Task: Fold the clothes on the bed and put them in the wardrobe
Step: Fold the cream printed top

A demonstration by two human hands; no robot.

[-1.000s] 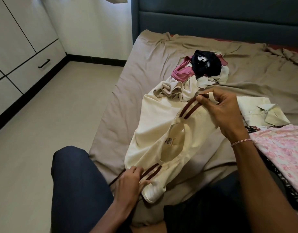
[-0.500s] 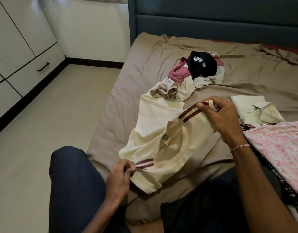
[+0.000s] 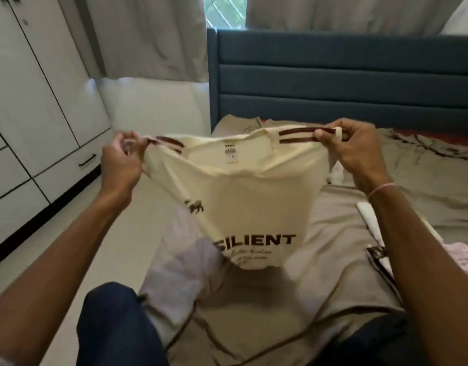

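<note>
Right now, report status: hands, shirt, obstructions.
Left hand, right hand each pinch a striped shoulder. Cream T-shirt held up over the bed, unfolded. No obstruction seen.

Daylight enters through the meshed window (image 3: 225, 11) showing between the grey curtains (image 3: 148, 35) just above the dark blue padded headboard (image 3: 333, 75), and the glass there is washed out. Left of the headboard a strip of white wall (image 3: 153, 107) glows brightest. The rest is softly and evenly lit, without glare. Below the headboard, the cream cotton T-shirt (image 3: 240, 194) casts a soft dark shadow on the taupe bedsheet (image 3: 333, 273). Motion blur smears the left hand (image 3: 122, 165) and the shirt's lower hem. Far left of the headboard, the white wardrobe doors (image 3: 29, 101) bow with wide-angle distortion.
</note>
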